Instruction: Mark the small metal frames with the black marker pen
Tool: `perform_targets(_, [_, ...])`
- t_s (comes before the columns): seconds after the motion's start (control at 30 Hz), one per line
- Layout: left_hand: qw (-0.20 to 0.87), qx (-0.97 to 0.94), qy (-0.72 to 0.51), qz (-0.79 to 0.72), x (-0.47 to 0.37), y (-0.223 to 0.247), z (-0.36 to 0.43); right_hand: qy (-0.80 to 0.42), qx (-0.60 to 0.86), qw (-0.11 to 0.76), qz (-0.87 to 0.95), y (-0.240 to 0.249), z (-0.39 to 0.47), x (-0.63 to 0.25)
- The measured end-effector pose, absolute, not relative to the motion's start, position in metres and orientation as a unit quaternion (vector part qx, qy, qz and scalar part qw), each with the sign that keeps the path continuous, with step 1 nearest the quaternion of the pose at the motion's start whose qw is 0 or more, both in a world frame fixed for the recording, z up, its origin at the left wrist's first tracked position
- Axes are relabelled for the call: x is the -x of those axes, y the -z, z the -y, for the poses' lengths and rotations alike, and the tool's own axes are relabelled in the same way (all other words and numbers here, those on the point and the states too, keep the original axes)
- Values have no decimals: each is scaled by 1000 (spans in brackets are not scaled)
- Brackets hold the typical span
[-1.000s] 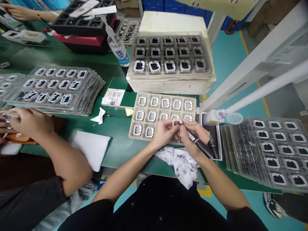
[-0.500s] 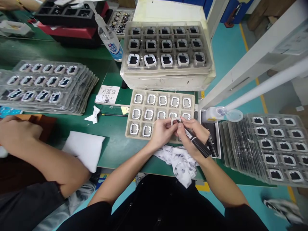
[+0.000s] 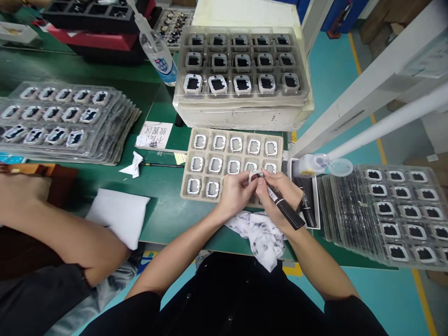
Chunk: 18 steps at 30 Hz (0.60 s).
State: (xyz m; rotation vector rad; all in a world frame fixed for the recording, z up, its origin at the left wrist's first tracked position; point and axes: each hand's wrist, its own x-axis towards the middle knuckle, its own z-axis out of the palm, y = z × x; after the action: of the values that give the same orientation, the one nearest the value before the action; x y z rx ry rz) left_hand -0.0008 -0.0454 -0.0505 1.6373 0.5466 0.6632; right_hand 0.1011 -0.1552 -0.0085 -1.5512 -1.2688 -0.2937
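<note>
My left hand [image 3: 237, 192] is closed, pinching a small white square frame [image 3: 252, 175] above the beige tray. A black marker pen [image 3: 285, 207] lies in my right hand [image 3: 276, 193], its tip end at the frame and its thick end slanting down to the right. Fingers of both hands meet around the frame and hide part of it. Below them, the beige compartment tray [image 3: 206, 176] holds several similar white frames. A white cloth with dark smudges [image 3: 264, 238] is bunched under my right wrist.
At the back, a clear tray of frames [image 3: 241, 98] sits on a white foam box [image 3: 238, 116]. Stacked trays stand left [image 3: 119, 126] and right [image 3: 336, 219]. A pump bottle [image 3: 161, 60] is behind. Another person's arm [image 3: 70, 228] rests at left, near a folded white cloth [image 3: 121, 214].
The view has shifted slightly. My hands keep the frame and marker in nearly the same pose over the tray. The other person's hand at left has moved a little.
</note>
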Motion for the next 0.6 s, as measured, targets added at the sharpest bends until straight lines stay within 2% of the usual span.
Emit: perform_targets(0.6, [594,-712,-278,-250,4,52,47,101,659,530,524,6,158,-102])
